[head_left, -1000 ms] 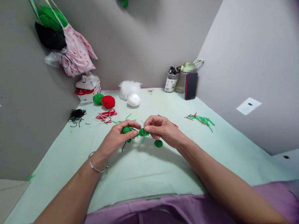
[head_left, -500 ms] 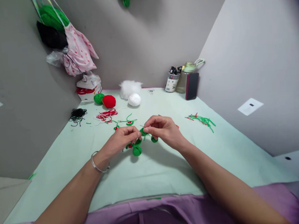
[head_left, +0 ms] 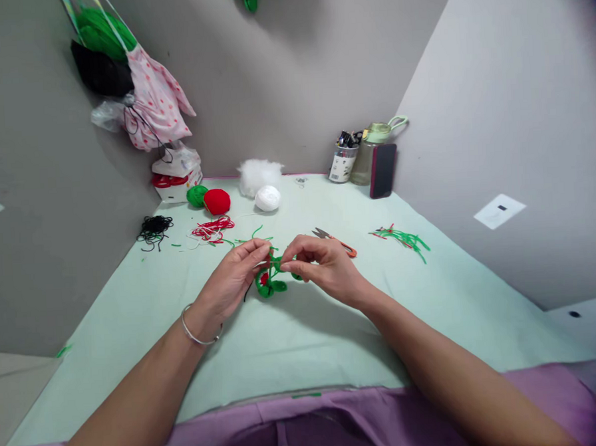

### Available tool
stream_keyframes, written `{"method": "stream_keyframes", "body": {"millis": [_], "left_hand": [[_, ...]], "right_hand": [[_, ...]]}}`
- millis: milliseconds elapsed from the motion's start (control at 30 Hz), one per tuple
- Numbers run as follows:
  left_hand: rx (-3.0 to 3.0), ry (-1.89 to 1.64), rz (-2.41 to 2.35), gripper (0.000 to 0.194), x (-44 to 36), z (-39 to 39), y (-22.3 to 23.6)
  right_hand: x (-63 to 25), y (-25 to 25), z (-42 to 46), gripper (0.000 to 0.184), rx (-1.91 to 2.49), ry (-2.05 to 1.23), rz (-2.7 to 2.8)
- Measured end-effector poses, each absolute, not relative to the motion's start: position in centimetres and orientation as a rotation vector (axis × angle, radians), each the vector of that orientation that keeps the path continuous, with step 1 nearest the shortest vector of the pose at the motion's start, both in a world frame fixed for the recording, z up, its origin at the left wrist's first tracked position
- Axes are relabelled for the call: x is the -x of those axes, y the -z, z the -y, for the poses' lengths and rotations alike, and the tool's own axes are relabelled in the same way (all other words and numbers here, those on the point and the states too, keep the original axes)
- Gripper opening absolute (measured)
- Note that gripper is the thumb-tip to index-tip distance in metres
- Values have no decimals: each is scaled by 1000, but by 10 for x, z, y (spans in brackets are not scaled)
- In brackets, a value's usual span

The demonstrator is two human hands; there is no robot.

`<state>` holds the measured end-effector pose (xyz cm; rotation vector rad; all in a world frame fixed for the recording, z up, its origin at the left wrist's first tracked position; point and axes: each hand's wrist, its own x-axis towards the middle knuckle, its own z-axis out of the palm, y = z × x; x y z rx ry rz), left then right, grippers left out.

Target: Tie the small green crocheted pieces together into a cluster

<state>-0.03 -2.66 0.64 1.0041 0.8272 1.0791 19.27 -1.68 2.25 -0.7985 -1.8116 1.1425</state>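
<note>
Above the table, my left hand is closed, its thumb and fingertips pinching a green crochet piece with a red part. Rounded green lobes of the piece hang below and between the hands. My right hand meets it from the other side, thumb and forefinger pressed together on a thin pale shaft that looks like a needle. Its tip is too small to make out clearly. Orange-handled scissors lie just behind my right hand. Loose green strands lie beyond the left fingertips, partly covered.
A red yarn ball, green yarn ball, white yarn ball and fluffy stuffing stand at the back. Black yarn lies left, green yarn ends right. A phone leans on a bottle.
My left hand has turned and risen, tilting the crochet piece so its red part shows. My right hand has shifted slightly right and down, and the scissors behind it are now uncovered.
</note>
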Motion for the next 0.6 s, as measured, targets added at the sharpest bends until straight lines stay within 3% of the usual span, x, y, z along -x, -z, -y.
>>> {"method": "stream_keyframes", "body": {"millis": [200,433,600], "left_hand": [[-997,-1057,-793,27,-3,27,-3],[-1024,-1024,-773,22,-6,30,-2],[-1098,-988,-734,21,-6,28,2]], "right_hand": [[-194,-24,15,26,823,-1347,1698],[-194,-20,14,25,868,-1239,1647],[-194,-20,16,14,926,-1103,1790]]}}
